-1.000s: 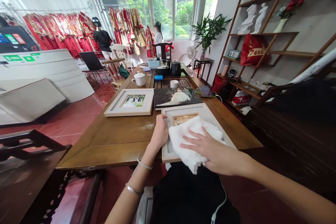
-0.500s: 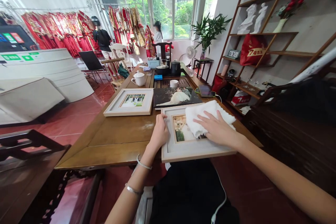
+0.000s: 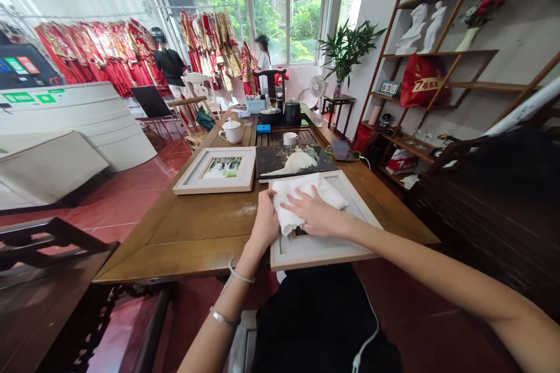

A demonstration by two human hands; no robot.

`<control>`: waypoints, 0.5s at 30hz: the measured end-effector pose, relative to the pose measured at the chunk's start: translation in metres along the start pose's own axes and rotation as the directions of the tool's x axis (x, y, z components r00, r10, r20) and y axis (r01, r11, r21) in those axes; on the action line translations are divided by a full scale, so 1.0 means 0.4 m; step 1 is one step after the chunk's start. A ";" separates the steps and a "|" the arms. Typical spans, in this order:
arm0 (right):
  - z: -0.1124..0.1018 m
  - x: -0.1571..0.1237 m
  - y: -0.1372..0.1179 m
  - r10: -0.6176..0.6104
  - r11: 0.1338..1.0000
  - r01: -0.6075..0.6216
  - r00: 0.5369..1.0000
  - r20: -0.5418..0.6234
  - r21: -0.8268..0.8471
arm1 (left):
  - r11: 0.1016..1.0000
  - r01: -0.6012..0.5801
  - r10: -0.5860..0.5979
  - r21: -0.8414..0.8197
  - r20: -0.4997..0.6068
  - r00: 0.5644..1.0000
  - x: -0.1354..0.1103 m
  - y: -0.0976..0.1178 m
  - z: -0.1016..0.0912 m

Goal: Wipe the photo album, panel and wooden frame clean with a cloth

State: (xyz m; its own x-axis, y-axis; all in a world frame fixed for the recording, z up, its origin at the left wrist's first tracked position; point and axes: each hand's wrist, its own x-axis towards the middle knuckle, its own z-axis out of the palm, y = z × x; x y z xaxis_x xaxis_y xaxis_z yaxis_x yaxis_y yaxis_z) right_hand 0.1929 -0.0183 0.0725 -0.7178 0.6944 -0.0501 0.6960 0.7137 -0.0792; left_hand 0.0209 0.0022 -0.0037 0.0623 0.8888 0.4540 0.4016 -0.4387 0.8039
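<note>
A pale wooden picture frame (image 3: 324, 257) lies at the near edge of the table, slightly overhanging it. My left hand (image 3: 266, 218) is closed on its left side, fingers curled over the rim. A white cloth (image 3: 327, 189) is spread over the frame's upper left part and hides most of the photo in it. On top of the cloth my right hand (image 3: 317, 214) lies flat with fingers spread, pressing it down. Just beyond are a dark picture panel (image 3: 275, 157) showing a white gown and, to the left, a second framed photo (image 3: 222, 167).
The wooden table (image 3: 192, 239) also holds a white lidded cup (image 3: 230, 131), a small white cup (image 3: 290, 139), a black kettle (image 3: 292, 112) and a phone (image 3: 343, 150) on a cable. Shelves (image 3: 472, 57) stand at right. Two people are by the hanging red garments (image 3: 105, 49).
My right hand has slid left across the frame, carrying the cloth close to my left hand. The frame's right side is now uncovered. My left hand keeps its hold.
</note>
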 end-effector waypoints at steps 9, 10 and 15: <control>-0.033 -0.218 -0.030 -0.124 0.963 0.105 0.990 0.064 0.247 | 0.999 0.008 -0.009 -0.038 -0.032 0.999 -0.003 -0.010 0.007; -0.037 -0.241 -0.029 -0.090 0.967 0.073 0.994 0.057 0.246 | 0.999 0.012 -0.013 -0.040 -0.036 0.999 -0.002 -0.011 0.008; -0.038 -0.299 0.009 0.144 0.989 -0.143 0.989 -0.023 0.025 | 1.000 0.015 -0.016 -0.019 -0.025 1.000 0.000 -0.012 0.006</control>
State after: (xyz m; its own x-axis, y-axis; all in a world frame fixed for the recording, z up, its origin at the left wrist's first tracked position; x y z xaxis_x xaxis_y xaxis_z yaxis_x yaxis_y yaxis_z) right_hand 0.2813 -0.0974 0.0933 -0.6098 0.7917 -0.0379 0.7908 0.6045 -0.0965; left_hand 0.0212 0.0048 -0.0085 0.0327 0.8919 0.4511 0.3851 -0.4277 0.8178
